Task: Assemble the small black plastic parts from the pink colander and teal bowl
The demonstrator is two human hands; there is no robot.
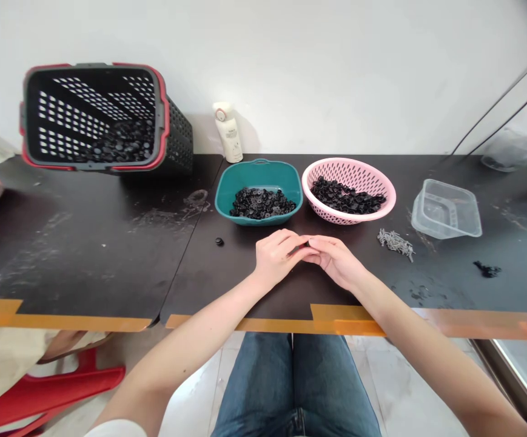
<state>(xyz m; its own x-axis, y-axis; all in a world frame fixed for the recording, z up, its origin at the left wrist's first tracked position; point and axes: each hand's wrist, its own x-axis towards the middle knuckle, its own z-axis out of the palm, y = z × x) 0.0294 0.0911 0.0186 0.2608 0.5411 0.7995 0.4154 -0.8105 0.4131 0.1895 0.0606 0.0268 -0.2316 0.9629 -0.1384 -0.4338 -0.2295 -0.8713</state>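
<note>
While my left hand (278, 258) and my right hand (336, 262) rest together at the fingertips near the front of the black surface (85, 255), a small black part (302, 249) sits pinched between them, mostly hidden by my fingers (288, 241). Directly behind my hands, toward the rear edge, stands a teal plastic bowl (258, 173) holding a heap of black plastic parts (263, 204). Just to its right, touching or nearly touching it, stands a pink perforated basket (352, 168) holding a similar heap of black parts (347, 196). One loose black part (219, 241) lies left of my left hand. Right of my right hand lies a small pile of grey screws (395, 244). Farther right are a clear plastic tray (446, 209), tilted on its side, and a small black clump (487, 269). A black basket with a red rim (179, 142) lies tipped toward me at the rear left, with black parts inside. A white bottle (227, 132) stands behind the surface's rear edge. Orange tape (345, 312) runs along the front edge.
</note>
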